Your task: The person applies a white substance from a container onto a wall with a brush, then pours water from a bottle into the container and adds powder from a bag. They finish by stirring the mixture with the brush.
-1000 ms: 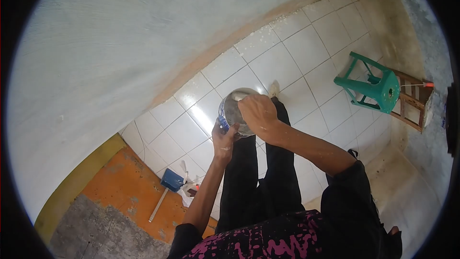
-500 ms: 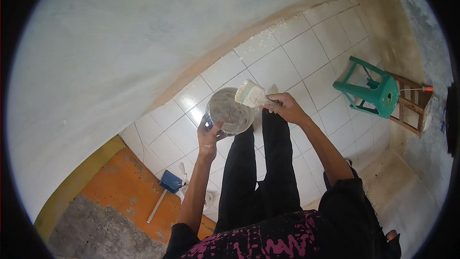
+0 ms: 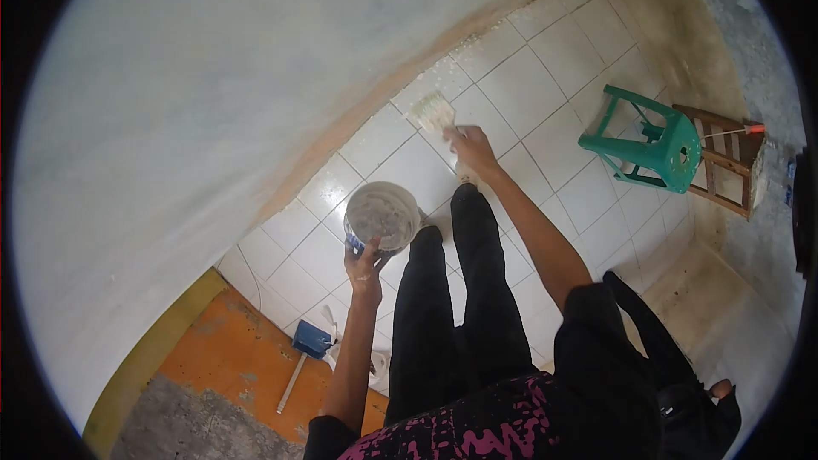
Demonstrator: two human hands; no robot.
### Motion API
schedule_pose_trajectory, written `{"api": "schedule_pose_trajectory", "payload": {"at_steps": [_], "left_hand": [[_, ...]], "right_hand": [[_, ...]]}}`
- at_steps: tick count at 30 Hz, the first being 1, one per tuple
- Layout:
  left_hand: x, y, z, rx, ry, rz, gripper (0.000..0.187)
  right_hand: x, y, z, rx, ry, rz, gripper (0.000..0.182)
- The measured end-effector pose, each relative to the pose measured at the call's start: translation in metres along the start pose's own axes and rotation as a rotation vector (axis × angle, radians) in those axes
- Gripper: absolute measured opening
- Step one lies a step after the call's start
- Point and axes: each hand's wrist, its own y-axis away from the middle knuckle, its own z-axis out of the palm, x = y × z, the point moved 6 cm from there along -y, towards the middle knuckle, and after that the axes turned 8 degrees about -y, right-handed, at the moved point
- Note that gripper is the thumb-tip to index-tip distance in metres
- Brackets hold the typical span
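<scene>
My left hand (image 3: 365,262) grips the near rim of a round plastic bucket (image 3: 381,215), its thumb over the edge and the other fingers on the outside. Whitish residue coats the inside of the bucket. My right hand (image 3: 471,149) is closed around the handle of a wide paintbrush (image 3: 433,112). Pale paint covers the brush's bristles, which point toward the wall (image 3: 213,77). Brush and bucket are apart, with the brush farther forward and to the right.
White floor tiles (image 3: 528,89) lie below, spotted with paint along the wall's foot. On the right, a green plastic stool (image 3: 660,149) lies on its side against a wooden frame (image 3: 724,166). A blue dustpan (image 3: 312,339) is at lower left, near an orange floor patch (image 3: 213,349).
My right hand has carried the paintbrush away from the bucket's rim, forward toward the wall. The bucket in my left hand has shifted slightly left and closer to me.
</scene>
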Motion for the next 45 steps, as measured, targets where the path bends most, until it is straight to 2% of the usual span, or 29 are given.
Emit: {"api": "schedule_pose_trajectory", "payload": {"at_steps": [3,5,6,7,8,11,12,14,15,18,20,22,23,24,26,27,32,36,38,40,44,45], "left_hand": [[-0.023,0.002,-0.003,0.052,0.039,-0.102,0.075],[-0.03,0.012,0.0,0.097,0.039,-0.156,0.076],[-0.033,0.015,0.001,0.111,0.031,-0.171,0.076],[-0.034,0.02,0.004,0.112,0.036,-0.169,0.077],[-0.036,0.022,0.006,0.136,0.047,-0.159,0.064],[-0.049,0.027,0.005,0.104,0.024,-0.157,0.06],[-0.049,0.03,0.008,0.1,0.02,-0.186,0.058],[-0.057,0.032,0.015,0.089,0.017,-0.205,0.056],[-0.062,0.033,0.014,0.108,-0.004,-0.218,0.056],[-0.07,0.026,0.02,0.141,-0.031,-0.233,0.057],[-0.07,0.022,0.02,0.166,-0.039,-0.258,0.058],[-0.068,0.021,0.025,0.133,-0.012,-0.196,0.06],[-0.069,0.024,0.026,0.134,-0.017,-0.202,0.06],[-0.068,0.023,0.028,0.128,-0.02,-0.206,0.06],[-0.066,0.02,0.032,0.121,-0.025,-0.206,0.06],[-0.067,0.022,0.033,0.114,-0.028,-0.208,0.06],[-0.077,0.026,0.031,0.096,-0.024,-0.229,0.058],[-0.089,0.027,0.032,0.101,-0.016,-0.246,0.058],[-0.097,0.033,0.03,0.105,-0.028,-0.259,0.058],[-0.098,0.026,0.031,0.103,-0.027,-0.279,0.058],[-0.093,0.022,0.03,0.129,-0.05,-0.26,0.058],[-0.092,0.022,0.03,0.121,-0.041,-0.261,0.059]], "right_hand": [[-0.001,-0.07,0.013,-0.002,-0.025,0.066,0.044],[0.011,-0.123,0.025,0.096,0.168,0.006,0.045],[0.005,-0.137,0.032,0.095,0.161,0.008,0.045],[-0.007,-0.143,0.033,0.211,0.197,-0.042,0.045],[-0.015,-0.146,0.035,0.325,0.235,-0.089,0.045],[-0.058,-0.123,0.033,0.42,0.174,-0.18,0.047],[-0.071,-0.108,0.027,0.421,0.178,-0.174,0.047],[-0.093,-0.073,0.022,0.218,0.126,-0.159,0.045],[-0.093,-0.063,0.022,0.219,0.139,-0.247,0.045],[-0.089,-0.061,0.027,0.139,0.003,-0.367,0.048],[-0.059,-0.101,0.037,0.144,-0.036,-0.411,0.049],[-0.037,-0.122,0.036,0.096,0.097,-0.299,0.051],[-0.005,-0.142,0.036,0.078,0.184,-0.1,0.056],[0.014,-0.152,0.037,0.079,0.183,-0.098,0.056],[0.05,-0.165,0.028,0.234,0.185,0.091,0.066],[0.039,-0.162,0.023,0.235,0.235,0.068,0.072],[-0.058,-0.138,0.016,0.23,0.185,-0.014,0.068],[-0.099,-0.071,0.018,0.335,0.127,-0.189,0.053],[-0.121,-0.033,0.022,0.271,0.035,-0.361,0.046],[-0.121,-0.033,0.028,0.151,0.067,-0.332,0.05],[-0.056,-0.098,0.038,0.107,0.043,-0.245,0.052],[-0.022,-0.12,0.041,0.177,0.1,-0.101,0.055]]}}
